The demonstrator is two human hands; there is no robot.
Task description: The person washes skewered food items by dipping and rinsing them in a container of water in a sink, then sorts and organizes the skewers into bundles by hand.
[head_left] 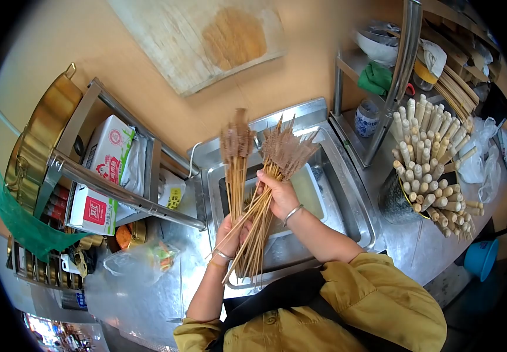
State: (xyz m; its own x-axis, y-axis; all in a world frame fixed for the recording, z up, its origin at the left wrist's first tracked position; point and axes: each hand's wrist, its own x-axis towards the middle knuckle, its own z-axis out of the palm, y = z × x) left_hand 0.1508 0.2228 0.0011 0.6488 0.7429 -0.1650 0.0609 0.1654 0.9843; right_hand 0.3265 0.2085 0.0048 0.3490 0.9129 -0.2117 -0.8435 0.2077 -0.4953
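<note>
My left hand [235, 232] is closed round the lower sticks of a narrow bundle of skewers [237, 144], whose brown pieces point up toward the wall. A wider fan of skewers [288, 149], also tipped with flat brown pieces, is gripped by my right hand [278, 196] just below the food. The sticks of the two bundles cross near my left hand. Both bundles are held above the metal sink [353, 202]. Under the right bundle, a pale rectangular tray [315, 188] shows partly in the basin.
At right stands a dark bucket [395, 202] packed with thick pale sticks. A metal rack [124, 179] with a cardboard box [104, 158] is at left, a plastic bag [139, 261] in front of it. A shelf post [403, 70] rises at upper right. A cutting board [171, 41] is against the wall.
</note>
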